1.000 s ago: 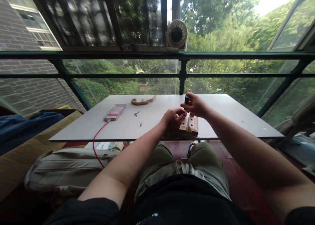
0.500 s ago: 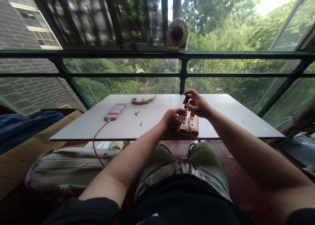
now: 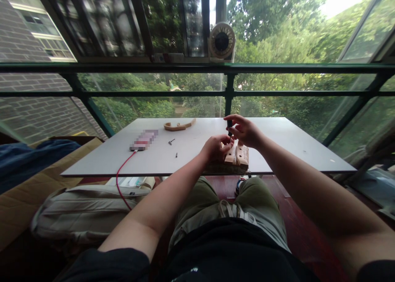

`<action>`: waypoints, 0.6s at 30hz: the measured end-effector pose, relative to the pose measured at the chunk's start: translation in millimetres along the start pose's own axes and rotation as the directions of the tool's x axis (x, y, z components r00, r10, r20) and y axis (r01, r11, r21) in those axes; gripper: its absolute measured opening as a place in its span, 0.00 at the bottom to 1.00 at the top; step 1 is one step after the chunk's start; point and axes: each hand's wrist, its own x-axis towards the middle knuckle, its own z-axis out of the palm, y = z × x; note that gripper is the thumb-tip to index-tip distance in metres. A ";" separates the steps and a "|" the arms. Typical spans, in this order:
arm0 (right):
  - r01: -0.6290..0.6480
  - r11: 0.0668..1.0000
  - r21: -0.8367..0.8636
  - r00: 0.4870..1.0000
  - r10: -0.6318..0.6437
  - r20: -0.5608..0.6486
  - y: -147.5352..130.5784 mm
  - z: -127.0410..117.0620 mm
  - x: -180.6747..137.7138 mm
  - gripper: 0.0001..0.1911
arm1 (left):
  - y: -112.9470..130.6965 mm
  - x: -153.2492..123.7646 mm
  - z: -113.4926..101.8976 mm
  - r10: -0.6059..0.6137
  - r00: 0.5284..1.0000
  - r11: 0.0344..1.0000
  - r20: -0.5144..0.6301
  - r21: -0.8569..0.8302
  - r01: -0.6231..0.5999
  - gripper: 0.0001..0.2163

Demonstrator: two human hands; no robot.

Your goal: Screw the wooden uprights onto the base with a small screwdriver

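My right hand grips the black handle of a screwdriver, which stands about upright with its shaft pointing down. Low on that shaft, the fingers of my left hand are pinched together; whether they also hold a screw is too small to make out. Under both hands lies a wooden piece with dark round holes and a gap down its middle, near the table's front edge. Its left side is partly hidden by my left hand and forearm.
On the white table lie a curved wooden part, some small screws, a single screw and a blurred-out device with a red cable. A round fan stands behind the rail. A beige bag sits at lower left.
My right hand and the screwdriver have shifted slightly left and down, and the handle stands straighter. The right index finger now reaches over the handle's top. My left hand has barely moved.
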 end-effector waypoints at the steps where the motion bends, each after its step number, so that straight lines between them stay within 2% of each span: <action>1: 0.004 1.000 -0.011 1.000 -0.004 -0.006 0.3 0.1 -0.1 0.21 | 0.2 -0.2 0.0 -0.002 1.000 1.000 -0.002 0.002 0.002 0.07; 11: 0.030 0.997 -0.070 0.998 -0.033 -0.053 -3.1 5.9 -2.8 0.17 | -3.1 1.4 1.7 -0.019 1.000 1.000 0.009 0.025 0.019 0.07; 18: 0.003 0.999 -0.050 0.996 -0.007 -0.087 1.7 8.7 -2.4 0.18 | 0.4 0.3 -0.5 -0.002 1.000 1.000 0.029 -0.003 0.002 0.07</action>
